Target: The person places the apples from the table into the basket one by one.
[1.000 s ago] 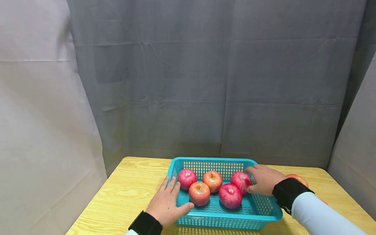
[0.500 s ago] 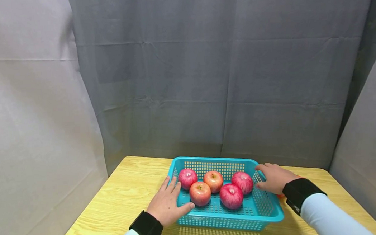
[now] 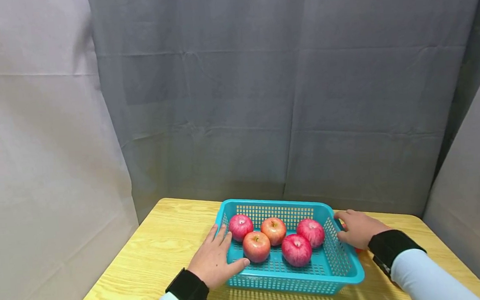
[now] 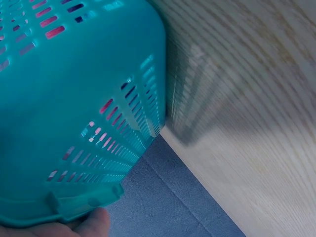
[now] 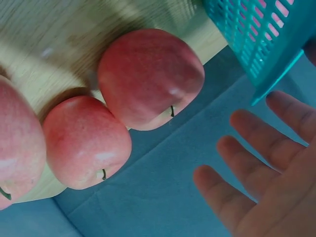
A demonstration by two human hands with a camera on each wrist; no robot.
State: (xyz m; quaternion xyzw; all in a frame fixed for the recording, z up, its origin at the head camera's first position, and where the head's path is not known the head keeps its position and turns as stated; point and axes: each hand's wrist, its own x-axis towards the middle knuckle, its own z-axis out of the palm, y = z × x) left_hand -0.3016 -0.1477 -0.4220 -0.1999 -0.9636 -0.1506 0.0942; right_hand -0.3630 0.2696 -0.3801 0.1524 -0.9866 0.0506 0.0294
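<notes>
A turquoise plastic basket (image 3: 291, 282) holds several apples, some deep pink-red like this apple (image 3: 296, 250) and some orange-red like this apple (image 3: 256, 247). My left hand (image 3: 214, 261) lies over its left side, fingers straight and spread, thumb along the front rim; the left wrist view has those fingertips (image 4: 96, 224) right at the rim. At the right rim is my right hand (image 3: 358, 229), holding nothing. In the right wrist view its fingers (image 5: 256, 168) are spread and relaxed, one fingertip close to the basket rim.
Outside the basket on its right, three reddish apples (image 5: 150, 79) sit on the wooden table (image 3: 147, 256), mostly hidden behind the right hand in the head view. Grey cloth (image 3: 237, 99) hangs behind the table, with paler cloth (image 3: 46, 157) on both sides.
My right hand has moved right, from beside the rightmost apple inside the basket to the basket's right rim. The left hand stays in place, and the apples in the basket keep their arrangement.
</notes>
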